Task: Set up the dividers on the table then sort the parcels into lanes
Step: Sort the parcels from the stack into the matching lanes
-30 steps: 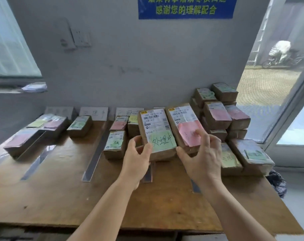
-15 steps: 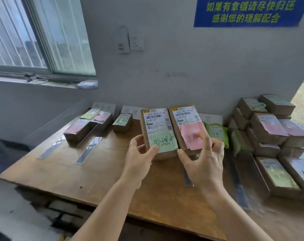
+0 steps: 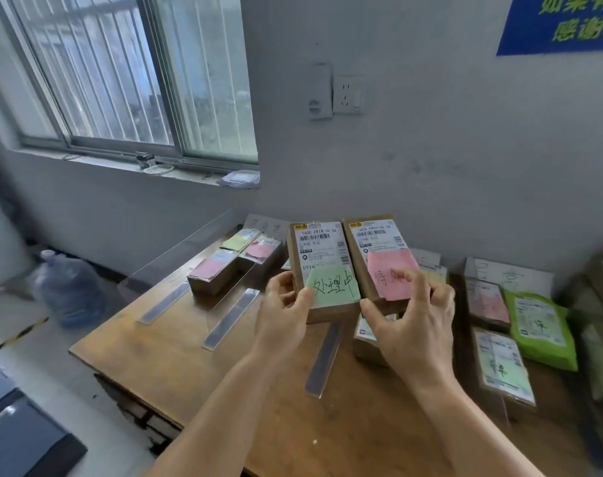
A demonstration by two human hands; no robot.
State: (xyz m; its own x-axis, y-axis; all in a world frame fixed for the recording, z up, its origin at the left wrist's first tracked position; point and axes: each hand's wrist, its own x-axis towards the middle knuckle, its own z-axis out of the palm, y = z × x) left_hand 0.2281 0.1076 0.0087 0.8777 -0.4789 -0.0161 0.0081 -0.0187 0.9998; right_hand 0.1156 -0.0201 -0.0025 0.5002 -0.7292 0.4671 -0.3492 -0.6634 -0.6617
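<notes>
Two brown parcels are held upright side by side above the wooden table (image 3: 197, 370). My left hand (image 3: 283, 318) grips the lower end of the parcel with a green note (image 3: 322, 266). My right hand (image 3: 410, 325) grips the parcel with a pink note (image 3: 379, 253), fingers over the note. Clear dividers (image 3: 231, 318) with metal bases stand in rows on the table. Sorted parcels (image 3: 217, 273) with pink and yellow notes lie in the far left lanes.
More parcels (image 3: 503, 366) and a green bag (image 3: 537, 325) lie on the table's right side. Paper lane labels (image 3: 510, 273) lean against the wall. A water jug (image 3: 69, 287) stands on the floor at left. A dark box (image 3: 18, 435) sits at bottom left.
My head has turned left: the window and floor came into view and the right-hand parcel stack slid out of frame. Both hands still hold the two parcels the same way.
</notes>
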